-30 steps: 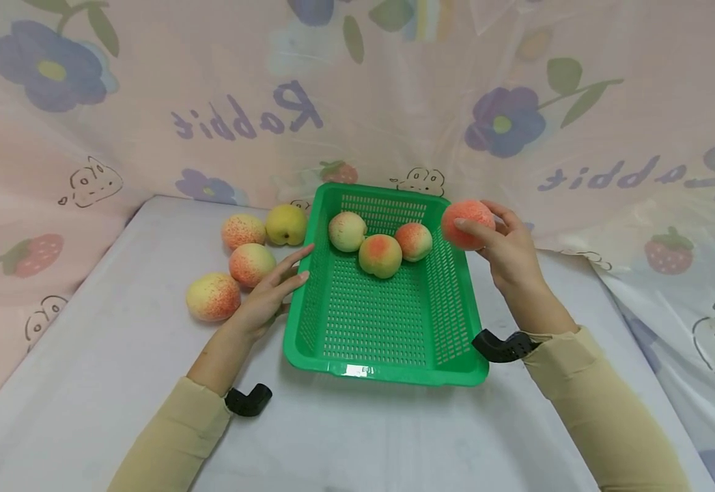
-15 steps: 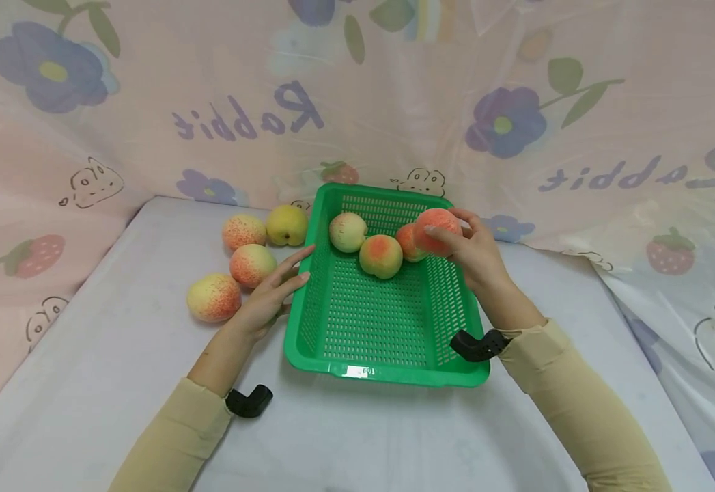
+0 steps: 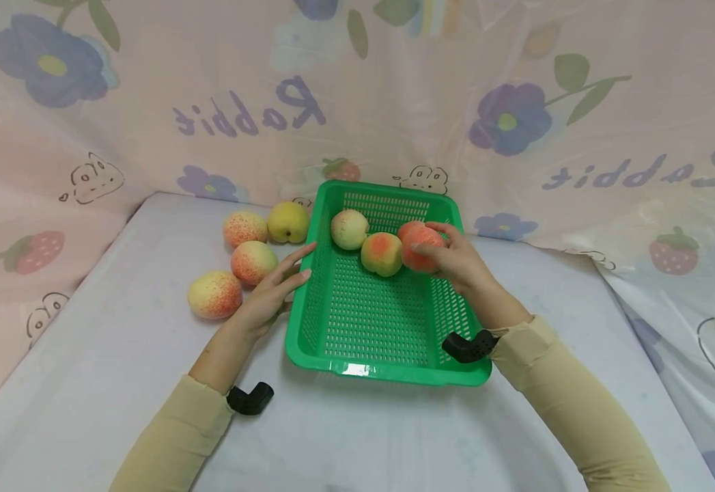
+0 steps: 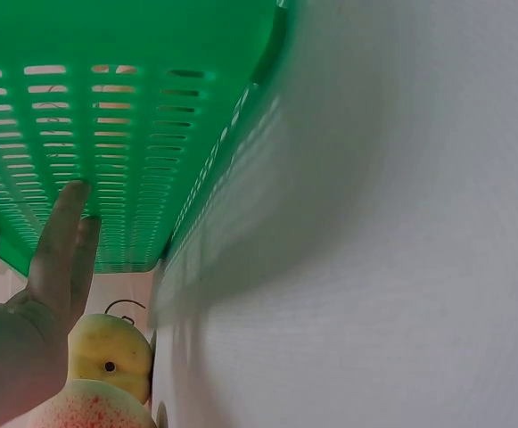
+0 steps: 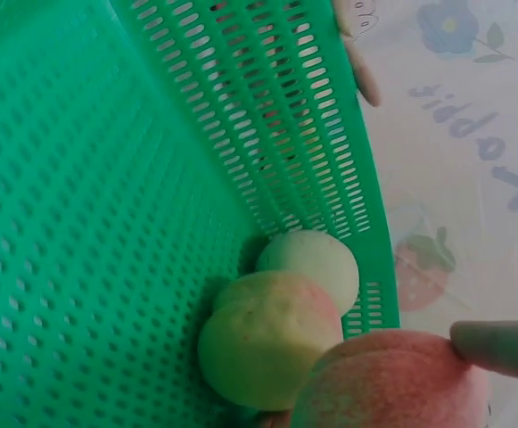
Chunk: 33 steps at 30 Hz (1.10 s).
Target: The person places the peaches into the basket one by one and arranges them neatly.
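My right hand [image 3: 463, 265] grips a pinkish-red peach [image 3: 420, 254] inside the green plastic basket [image 3: 388, 373], at its right side. The held peach overlaps another red peach [image 3: 411, 228], mostly hidden behind it. A yellow-orange peach [image 3: 382, 255] and a pale one [image 3: 349, 229] lie to its left in the basket. In the right wrist view a fingertip [image 5: 499, 346] presses on the held peach. My left hand [image 3: 265, 301] touches the basket's left side, and its fingers lie straight along the perforated wall [image 4: 134, 152] in the left wrist view.
Left of the basket, several fruits lie on the white-covered table [image 3: 117, 383]: a yellow fruit [image 3: 288, 223] and red-speckled peaches [image 3: 214, 295] close by the left hand. A patterned cloth [image 3: 388, 89] hangs behind the table.
My right hand has carried the red peach leftward from over the basket's right rim and down among the other peaches. The left hand and the basket have stayed in place.
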Each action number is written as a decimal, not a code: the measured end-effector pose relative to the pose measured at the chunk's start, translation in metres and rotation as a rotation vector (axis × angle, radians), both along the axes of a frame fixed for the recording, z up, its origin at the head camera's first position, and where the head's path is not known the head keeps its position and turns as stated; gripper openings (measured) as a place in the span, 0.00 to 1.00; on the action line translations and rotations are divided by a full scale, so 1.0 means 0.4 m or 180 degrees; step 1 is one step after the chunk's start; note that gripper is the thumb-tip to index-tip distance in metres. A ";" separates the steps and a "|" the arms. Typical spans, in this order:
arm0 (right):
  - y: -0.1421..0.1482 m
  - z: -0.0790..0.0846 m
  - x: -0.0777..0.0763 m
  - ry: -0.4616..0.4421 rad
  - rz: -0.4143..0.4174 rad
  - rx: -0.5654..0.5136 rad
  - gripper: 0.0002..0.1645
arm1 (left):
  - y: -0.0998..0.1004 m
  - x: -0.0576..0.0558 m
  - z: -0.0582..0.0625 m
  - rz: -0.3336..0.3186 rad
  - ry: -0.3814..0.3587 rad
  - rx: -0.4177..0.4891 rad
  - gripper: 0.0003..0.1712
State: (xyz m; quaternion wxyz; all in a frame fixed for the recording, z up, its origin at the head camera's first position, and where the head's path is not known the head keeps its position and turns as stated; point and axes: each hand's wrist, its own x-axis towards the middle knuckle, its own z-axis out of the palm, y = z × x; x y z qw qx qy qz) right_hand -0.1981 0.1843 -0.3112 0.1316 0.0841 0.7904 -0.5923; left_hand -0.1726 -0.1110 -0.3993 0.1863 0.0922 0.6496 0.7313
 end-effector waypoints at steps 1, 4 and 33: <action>-0.001 -0.001 0.000 -0.0067 0.0035 -0.0033 0.43 | 0.000 0.000 -0.001 0.0003 0.0002 -0.0001 0.31; -0.002 -0.003 -0.002 -0.0254 0.0127 -0.0064 0.44 | 0.000 -0.002 -0.002 0.0002 0.0000 0.0003 0.31; 0.024 -0.024 -0.014 -0.0354 0.0730 0.0930 0.39 | 0.001 -0.003 -0.005 0.0036 -0.0050 -0.0012 0.30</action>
